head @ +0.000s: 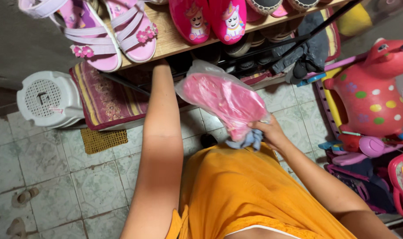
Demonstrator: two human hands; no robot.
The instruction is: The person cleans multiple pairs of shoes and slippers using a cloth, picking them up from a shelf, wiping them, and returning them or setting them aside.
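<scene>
My right hand (268, 132) grips a clear plastic bag (223, 99) with a pink shoe inside, together with a bluish grey cloth (250, 140), held just above my orange garment. My left arm (159, 132) reaches forward under the wooden shelf (168, 42); the left hand itself is hidden beneath the shelf edge. On the shelf stand pink strapped sandals (108, 33) and pink unicorn slip-on shoes (214, 17).
A white plastic stool (46, 99) lies at the left beside a red patterned cushion (108, 99) and a yellow mat (103, 139). A red spotted toy animal (374, 88) and other toys crowd the right. Dark shoes sit on the lower rack (254, 48). The floor is tiled.
</scene>
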